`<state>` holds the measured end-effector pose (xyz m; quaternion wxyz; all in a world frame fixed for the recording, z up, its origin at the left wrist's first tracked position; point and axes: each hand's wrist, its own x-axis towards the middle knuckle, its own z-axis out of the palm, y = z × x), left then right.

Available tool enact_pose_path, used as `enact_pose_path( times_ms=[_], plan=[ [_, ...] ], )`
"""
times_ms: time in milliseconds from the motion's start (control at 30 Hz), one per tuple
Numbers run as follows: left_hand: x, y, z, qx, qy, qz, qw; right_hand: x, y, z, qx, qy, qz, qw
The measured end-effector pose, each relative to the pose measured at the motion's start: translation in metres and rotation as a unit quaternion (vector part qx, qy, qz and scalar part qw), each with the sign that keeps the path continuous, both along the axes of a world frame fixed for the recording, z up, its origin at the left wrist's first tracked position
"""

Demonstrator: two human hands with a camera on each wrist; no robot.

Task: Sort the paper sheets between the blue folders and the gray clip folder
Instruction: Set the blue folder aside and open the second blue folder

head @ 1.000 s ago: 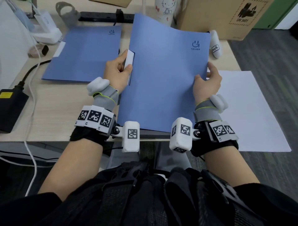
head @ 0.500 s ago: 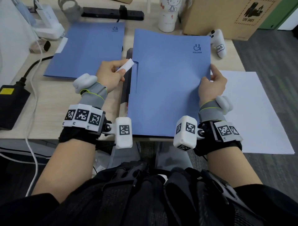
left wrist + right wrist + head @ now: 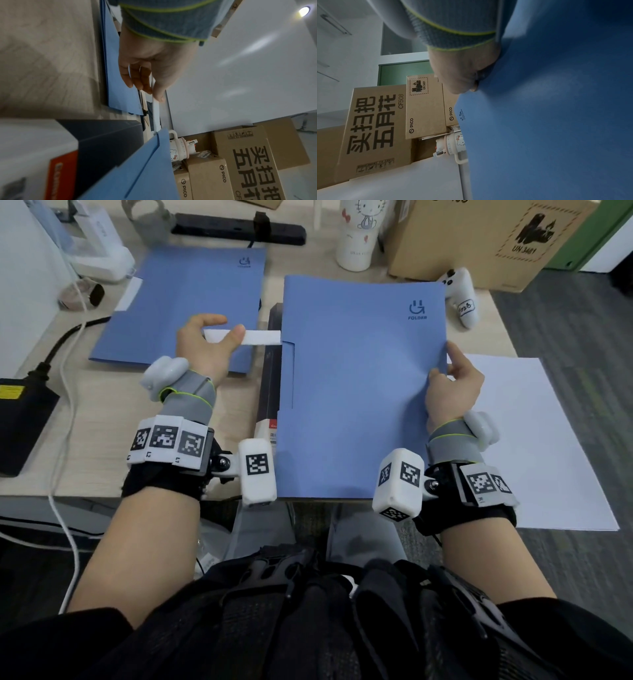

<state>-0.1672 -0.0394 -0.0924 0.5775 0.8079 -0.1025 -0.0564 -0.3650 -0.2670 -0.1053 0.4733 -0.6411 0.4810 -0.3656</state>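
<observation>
A blue folder (image 3: 359, 392) lies in front of me on top of the dark gray clip folder (image 3: 270, 385), whose left strip shows. My left hand (image 3: 205, 344) pinches a white paper sheet (image 3: 260, 337) that sticks out of this folder's left edge. In the left wrist view the paper sheet (image 3: 156, 116) runs from my thumb down to the blue folder (image 3: 142, 169). My right hand (image 3: 452, 385) grips the folder's right edge, thumb on top; the right wrist view shows this hand (image 3: 464, 75) against the blue folder (image 3: 556, 121). A second blue folder (image 3: 191, 302) lies at the back left.
A loose white sheet (image 3: 534, 446) lies on the table's right end, overhanging the edge. A mug (image 3: 358, 234), a cardboard box (image 3: 479, 241) and a white controller (image 3: 462, 299) stand behind the folders. A black power adapter (image 3: 24, 422) and cables lie at the left.
The blue folder has come down from a tilt to lie flat on the gray clip folder. My left hand has moved left, drawing the white sheet further out.
</observation>
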Motion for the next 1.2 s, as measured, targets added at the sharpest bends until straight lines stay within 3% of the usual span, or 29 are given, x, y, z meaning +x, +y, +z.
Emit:
enact_pose_path(
  times_ms=[133, 300, 500, 633, 867, 967, 1200],
  plan=[
    [0.002, -0.002, 0.008, -0.057, 0.018, 0.000, 0.998, -0.002, -0.001, -0.001, -0.011, -0.022, 0.007, 1.000],
    [0.002, -0.005, 0.007, -0.063, 0.011, 0.010, 0.998, -0.003, -0.002, -0.001, -0.010, -0.042, -0.004, 0.999],
    [-0.008, -0.006, 0.012, 0.076, -0.091, 0.027, 0.993, -0.007, -0.005, -0.001, -0.006, -0.037, -0.012, 0.999],
    [-0.027, -0.020, 0.023, 0.102, -0.137, -0.071, 0.983, -0.006, -0.006, 0.003, 0.009, -0.008, -0.004, 1.000],
    [-0.071, -0.057, 0.019, 0.187, -0.072, -0.253, 0.946, -0.005, -0.010, 0.009, 0.035, 0.037, 0.009, 0.999],
    [-0.078, -0.064, 0.016, 0.245, -0.064, -0.287, 0.924, -0.007, -0.007, 0.014, 0.048, 0.050, 0.029, 0.997],
    [-0.085, -0.078, 0.010, 0.291, -0.051, -0.301, 0.907, -0.021, -0.005, 0.022, 0.039, 0.075, 0.106, 0.991]
  ],
)
